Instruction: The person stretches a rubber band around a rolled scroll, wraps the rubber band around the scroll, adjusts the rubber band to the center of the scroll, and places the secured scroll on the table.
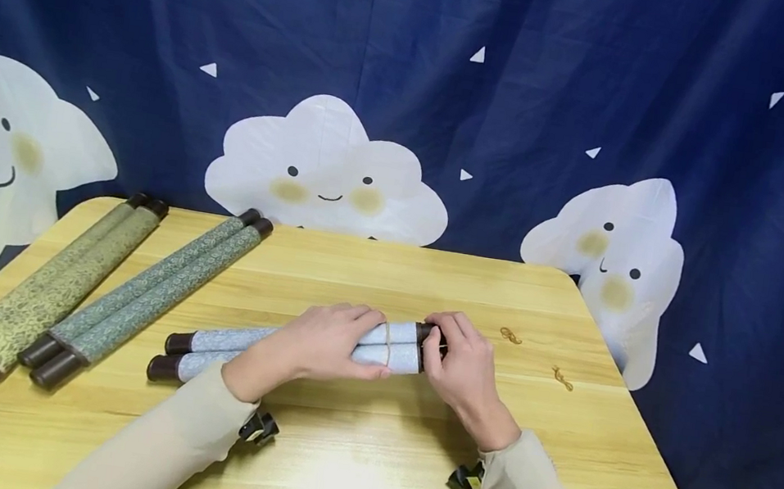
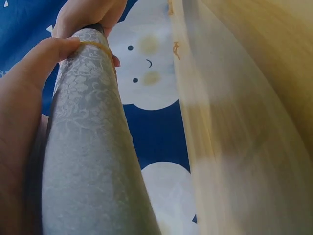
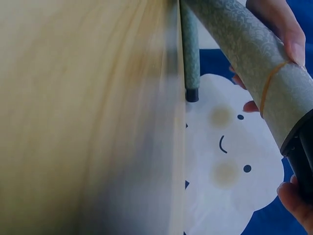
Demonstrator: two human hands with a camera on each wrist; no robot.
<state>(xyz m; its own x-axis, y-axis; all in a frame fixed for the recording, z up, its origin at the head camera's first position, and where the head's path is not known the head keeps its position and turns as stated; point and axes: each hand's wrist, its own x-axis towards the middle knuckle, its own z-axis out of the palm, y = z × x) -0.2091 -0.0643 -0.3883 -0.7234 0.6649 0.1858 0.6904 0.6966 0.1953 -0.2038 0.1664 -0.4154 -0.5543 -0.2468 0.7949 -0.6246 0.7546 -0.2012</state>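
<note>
A light blue patterned scroll [image 1: 403, 357], rolled from both ends into two parallel rolls with dark brown end caps, is held slantwise over the table. My left hand [image 1: 323, 343] grips it right of its middle, thumb on the near side. Close to that thumb, a tan rubber band [image 3: 270, 83] circles both rolls. At the right end, my right hand [image 1: 465, 366] holds the dark caps [image 3: 303, 147] between thumb and fingers. A thin band-like line shows at those caps in the head view, partly hidden by the fingers.
On the wooden table [image 1: 374, 267], a green scroll [image 1: 158, 292] and an olive-yellow scroll [image 1: 50, 299] lie slanted at the left. Two small heaps of rubber bands, one farther back [image 1: 510, 336] and one nearer the right edge [image 1: 563, 378], lie right of my hands. A blue cloud-print curtain [image 1: 515, 104] hangs behind.
</note>
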